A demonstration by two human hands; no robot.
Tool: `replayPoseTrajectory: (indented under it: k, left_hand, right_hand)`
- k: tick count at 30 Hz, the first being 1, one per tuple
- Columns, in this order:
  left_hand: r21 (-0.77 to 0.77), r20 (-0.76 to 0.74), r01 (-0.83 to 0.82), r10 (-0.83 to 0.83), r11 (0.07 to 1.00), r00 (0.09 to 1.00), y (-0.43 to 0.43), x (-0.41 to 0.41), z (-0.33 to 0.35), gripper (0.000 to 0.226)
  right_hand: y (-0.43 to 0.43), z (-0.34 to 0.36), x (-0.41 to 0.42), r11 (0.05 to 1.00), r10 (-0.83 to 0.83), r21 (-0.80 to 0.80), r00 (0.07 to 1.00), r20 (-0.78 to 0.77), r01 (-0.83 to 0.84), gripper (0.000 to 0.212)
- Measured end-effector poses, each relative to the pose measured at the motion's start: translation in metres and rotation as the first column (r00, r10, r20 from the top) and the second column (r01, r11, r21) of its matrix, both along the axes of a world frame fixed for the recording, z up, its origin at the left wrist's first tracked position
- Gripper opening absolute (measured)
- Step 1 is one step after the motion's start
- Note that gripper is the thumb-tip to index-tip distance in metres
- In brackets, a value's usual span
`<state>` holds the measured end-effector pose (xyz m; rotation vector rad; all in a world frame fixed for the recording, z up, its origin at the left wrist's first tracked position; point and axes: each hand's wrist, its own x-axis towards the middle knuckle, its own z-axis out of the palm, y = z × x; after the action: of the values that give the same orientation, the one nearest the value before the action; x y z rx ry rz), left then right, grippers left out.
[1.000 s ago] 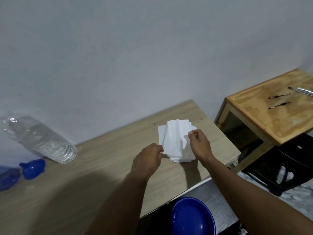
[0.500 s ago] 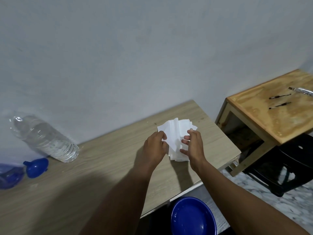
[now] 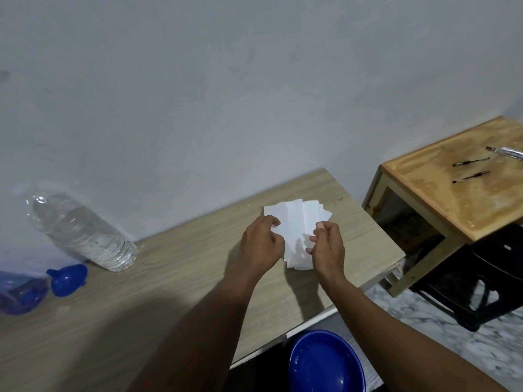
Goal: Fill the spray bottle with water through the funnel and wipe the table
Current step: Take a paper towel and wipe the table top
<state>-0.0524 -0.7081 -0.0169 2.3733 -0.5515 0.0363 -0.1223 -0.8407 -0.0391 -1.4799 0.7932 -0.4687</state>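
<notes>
A stack of white tissues (image 3: 297, 222) lies on the wooden table (image 3: 175, 273) near its right end. My left hand (image 3: 261, 244) pinches the top tissue at its left edge. My right hand (image 3: 327, 247) pinches the tissue at its right side with curled fingers. At the far left, a clear water bottle (image 3: 82, 230) stands open. A blue funnel (image 3: 68, 280) lies on the table below it. A blue translucent spray bottle (image 3: 19, 295) is cut off by the left edge of the view.
A blue bowl (image 3: 325, 363) sits below the table's front edge. To the right stands a lower wooden side table (image 3: 452, 199) with two dark pens (image 3: 471, 168) and a clear wrapper. A black stool (image 3: 481, 281) sits under it. A grey wall runs behind.
Both hands have shifted on the tissue stack: the left moved up to the left edge, the right came in, and the raised top tissue now lies flatter.
</notes>
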Motion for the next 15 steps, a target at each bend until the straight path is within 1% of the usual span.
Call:
replayPoseTrajectory:
  k: [1,3,4,6,7,9,12,15]
  left_hand:
    - [0.0,-0.006,0.003,-0.003,1.0,1.0,-0.001,0.0,0.001,0.035]
    - [0.0,-0.013,0.01,-0.01,1.0,1.0,-0.003,0.0,0.003,0.035]
    - [-0.004,-0.022,0.011,-0.011,1.0,1.0,-0.004,0.0,0.003,0.035]
    - [-0.013,-0.055,0.005,-0.006,1.0,0.998,-0.005,-0.001,0.004,0.036]
    - [-0.016,-0.07,0.0,-0.001,1.0,0.998,-0.004,-0.001,0.005,0.037]
    - [-0.021,-0.085,-0.016,0.014,1.0,0.996,-0.002,-0.002,0.008,0.038]
    - [-0.019,-0.089,-0.039,0.037,0.999,0.995,0.003,0.0,0.01,0.04]
    - [-0.008,-0.075,-0.066,0.066,0.998,0.995,0.008,0.0,0.008,0.039]
  right_hand:
    - [0.005,0.003,-0.001,1.0,-0.022,0.009,0.999,0.044,0.022,0.013]
    - [0.016,0.005,-0.004,0.999,0.014,0.041,0.993,0.114,-0.019,0.009]
    - [0.021,0.004,-0.005,0.997,0.055,0.053,0.991,0.118,-0.061,0.002]
    - [0.027,-0.003,-0.006,0.993,0.087,0.074,0.994,0.064,-0.092,0.014]
    - [0.027,-0.005,-0.004,0.992,0.068,0.108,0.997,0.034,-0.072,0.016]
    - [0.022,-0.004,-0.001,0.973,-0.018,0.231,1.0,-0.003,0.018,0.018]
    - [0.006,-0.003,0.004,0.885,-0.148,0.444,0.989,-0.015,0.139,0.022]
    - [-0.005,-0.004,0.005,0.818,-0.207,0.54,0.977,-0.048,0.2,0.032]
